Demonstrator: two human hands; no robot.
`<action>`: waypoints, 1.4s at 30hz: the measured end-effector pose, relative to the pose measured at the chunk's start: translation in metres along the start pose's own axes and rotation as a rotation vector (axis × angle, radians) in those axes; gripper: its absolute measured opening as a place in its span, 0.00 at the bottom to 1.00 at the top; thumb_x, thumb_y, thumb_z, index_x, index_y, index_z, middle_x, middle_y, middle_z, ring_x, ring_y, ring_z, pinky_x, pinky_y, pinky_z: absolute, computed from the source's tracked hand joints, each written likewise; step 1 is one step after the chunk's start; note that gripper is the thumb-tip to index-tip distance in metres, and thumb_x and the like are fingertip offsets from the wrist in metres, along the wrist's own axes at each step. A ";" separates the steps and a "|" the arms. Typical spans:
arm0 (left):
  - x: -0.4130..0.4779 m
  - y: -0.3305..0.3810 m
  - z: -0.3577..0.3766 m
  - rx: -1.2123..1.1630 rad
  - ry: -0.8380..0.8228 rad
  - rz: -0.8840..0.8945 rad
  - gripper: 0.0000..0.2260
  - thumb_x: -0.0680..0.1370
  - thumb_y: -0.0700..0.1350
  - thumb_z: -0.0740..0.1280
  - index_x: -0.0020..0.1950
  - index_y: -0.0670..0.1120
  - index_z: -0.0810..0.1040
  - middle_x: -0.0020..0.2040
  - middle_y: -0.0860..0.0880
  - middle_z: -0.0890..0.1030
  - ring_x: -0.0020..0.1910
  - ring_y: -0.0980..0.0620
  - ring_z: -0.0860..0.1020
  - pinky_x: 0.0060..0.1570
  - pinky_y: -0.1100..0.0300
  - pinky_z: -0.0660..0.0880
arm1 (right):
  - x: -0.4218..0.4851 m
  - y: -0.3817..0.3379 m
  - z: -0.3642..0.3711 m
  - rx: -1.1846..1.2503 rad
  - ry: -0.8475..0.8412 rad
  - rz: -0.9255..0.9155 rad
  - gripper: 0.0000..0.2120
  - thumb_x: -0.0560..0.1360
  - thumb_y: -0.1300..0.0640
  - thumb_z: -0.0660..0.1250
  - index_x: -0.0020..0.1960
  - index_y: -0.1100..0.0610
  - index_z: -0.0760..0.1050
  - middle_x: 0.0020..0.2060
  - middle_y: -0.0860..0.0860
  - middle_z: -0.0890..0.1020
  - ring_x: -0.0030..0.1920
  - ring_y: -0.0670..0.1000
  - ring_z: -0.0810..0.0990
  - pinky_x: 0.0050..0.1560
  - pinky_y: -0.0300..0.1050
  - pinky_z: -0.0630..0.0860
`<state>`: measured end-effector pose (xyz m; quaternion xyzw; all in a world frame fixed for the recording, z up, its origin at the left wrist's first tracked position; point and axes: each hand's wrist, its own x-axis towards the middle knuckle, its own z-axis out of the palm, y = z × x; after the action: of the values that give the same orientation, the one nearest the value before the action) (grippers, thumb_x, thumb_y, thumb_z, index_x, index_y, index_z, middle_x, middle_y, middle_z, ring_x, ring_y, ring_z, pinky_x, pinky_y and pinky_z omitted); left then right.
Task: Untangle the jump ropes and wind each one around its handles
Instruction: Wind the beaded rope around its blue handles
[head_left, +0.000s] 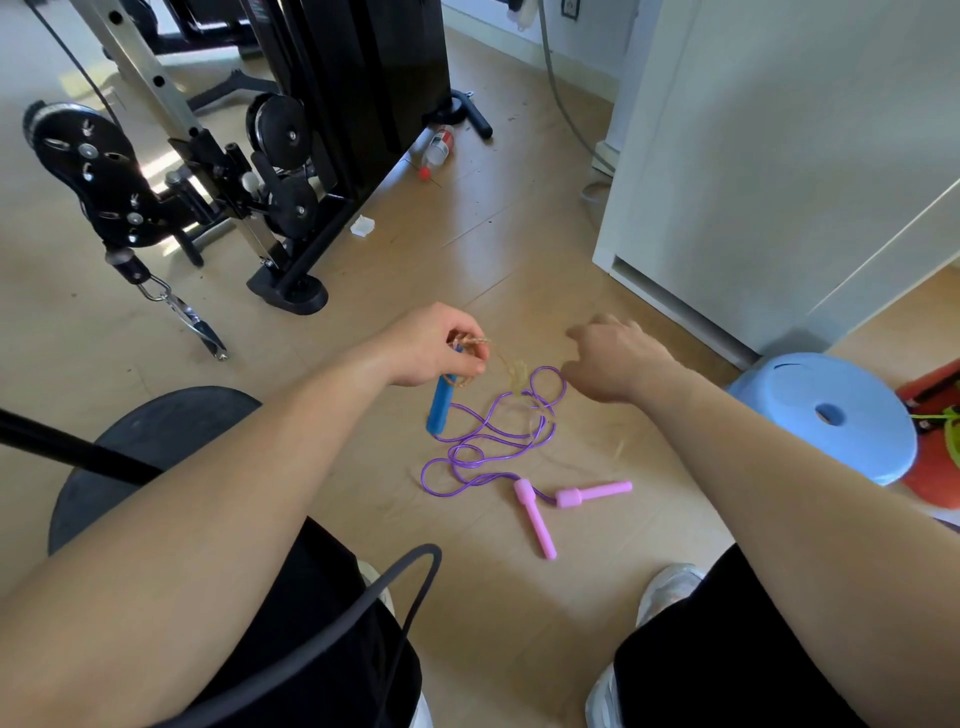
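My left hand (434, 347) grips the top of a blue handle (440, 404) that hangs upright above the floor, with turns of a clear yellowish rope (514, 371) wound at its upper end. That rope trails in a blur to the right, toward my right hand (615, 358). The right hand is blurred with its fingers curled; whether it holds the rope I cannot tell. On the floor below lies a purple rope (488, 441) in loose loops, ending in two pink handles (535, 517) that rest side by side in a V.
A black cable weight machine (291, 156) stands at the upper left, a white cabinet (779, 182) at the upper right. A light blue stool (831, 415) sits at the right, a black round seat (130, 457) at the left. A bottle (439, 148) lies by the machine.
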<state>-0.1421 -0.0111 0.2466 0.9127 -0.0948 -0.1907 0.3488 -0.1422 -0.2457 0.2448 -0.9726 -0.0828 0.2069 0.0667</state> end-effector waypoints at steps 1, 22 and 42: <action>0.000 0.005 0.002 -0.016 -0.015 0.015 0.04 0.73 0.44 0.75 0.46 0.50 0.83 0.40 0.52 0.84 0.38 0.59 0.78 0.45 0.63 0.75 | -0.001 -0.006 -0.003 0.121 0.033 -0.085 0.23 0.77 0.51 0.61 0.72 0.50 0.70 0.71 0.53 0.70 0.71 0.57 0.67 0.68 0.52 0.68; -0.003 0.030 0.019 -0.598 0.228 0.051 0.06 0.82 0.41 0.64 0.58 0.42 0.75 0.39 0.49 0.82 0.38 0.55 0.79 0.44 0.64 0.76 | -0.008 -0.034 -0.006 0.966 -0.200 -0.256 0.16 0.77 0.48 0.68 0.50 0.63 0.77 0.27 0.47 0.66 0.28 0.49 0.64 0.30 0.44 0.66; -0.007 0.050 0.041 -0.970 0.292 0.013 0.07 0.83 0.36 0.59 0.54 0.45 0.75 0.41 0.47 0.80 0.40 0.53 0.79 0.44 0.59 0.77 | -0.006 -0.033 0.000 0.961 -0.274 -0.160 0.18 0.72 0.44 0.74 0.38 0.55 0.72 0.23 0.46 0.65 0.25 0.47 0.61 0.25 0.40 0.60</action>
<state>-0.1678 -0.0707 0.2540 0.6621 0.0486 -0.0812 0.7434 -0.1524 -0.2145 0.2524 -0.7864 -0.0603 0.3415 0.5111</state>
